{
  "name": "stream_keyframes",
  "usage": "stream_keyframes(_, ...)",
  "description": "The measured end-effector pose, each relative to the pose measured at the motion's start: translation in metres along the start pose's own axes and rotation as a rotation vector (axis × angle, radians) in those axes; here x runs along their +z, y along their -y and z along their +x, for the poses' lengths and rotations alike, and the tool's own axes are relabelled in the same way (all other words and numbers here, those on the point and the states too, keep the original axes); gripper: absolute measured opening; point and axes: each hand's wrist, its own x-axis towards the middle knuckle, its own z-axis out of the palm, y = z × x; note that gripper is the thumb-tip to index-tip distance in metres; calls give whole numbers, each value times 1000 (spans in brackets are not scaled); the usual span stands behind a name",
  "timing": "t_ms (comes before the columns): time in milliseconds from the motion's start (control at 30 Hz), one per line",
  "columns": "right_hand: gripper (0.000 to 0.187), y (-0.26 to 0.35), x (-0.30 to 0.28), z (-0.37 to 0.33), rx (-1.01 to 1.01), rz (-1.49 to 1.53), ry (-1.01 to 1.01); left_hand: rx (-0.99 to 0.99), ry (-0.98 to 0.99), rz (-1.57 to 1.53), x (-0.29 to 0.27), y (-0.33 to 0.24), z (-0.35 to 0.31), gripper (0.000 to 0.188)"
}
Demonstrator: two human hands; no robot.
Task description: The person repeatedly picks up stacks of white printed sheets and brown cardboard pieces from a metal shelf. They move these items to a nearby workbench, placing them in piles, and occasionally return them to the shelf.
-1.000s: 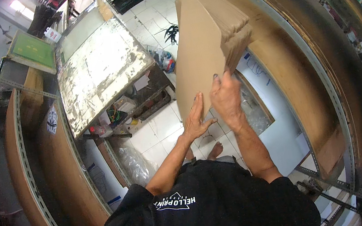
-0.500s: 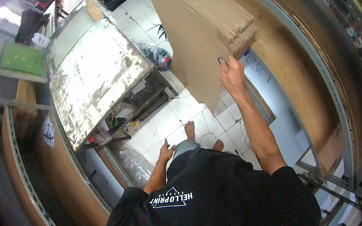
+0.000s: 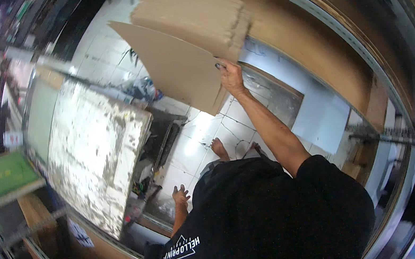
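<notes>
A large brown cardboard sheet [image 3: 171, 68] hangs tilted in front of me, slightly bowed. My right hand [image 3: 232, 77] is closed on its right corner, thumb on the near face and the other fingers largely hidden. Just behind the sheet lies a thick stack of brown cardboard sheets [image 3: 190, 11], blurred by motion. My left hand [image 3: 179, 193] is low beside my body, fingers apart, holding nothing.
On the left stands a worktable [image 3: 94, 146] with a worn, paint-flaked top. A green framed screen [image 3: 8, 175] sits beyond its left side. Wooden shelves [image 3: 303, 51] on metal frames curve along the right. White floor tiles [image 3: 189, 151] show around my bare feet.
The view has turned, shifting the worktable and stack leftward. My right hand still grips the sheet, which now leans more to the left. My left hand's fingers have spread.
</notes>
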Motion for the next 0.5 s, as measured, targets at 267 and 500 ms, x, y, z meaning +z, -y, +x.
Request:
stream_keyframes(267,22,-10,-26,-6,147,33,-103,107,102,70,2,-74,22,74)
stream_keyframes(500,23,-31,-27,-8,237,0,-86,143,127,178,19,-100,19,74)
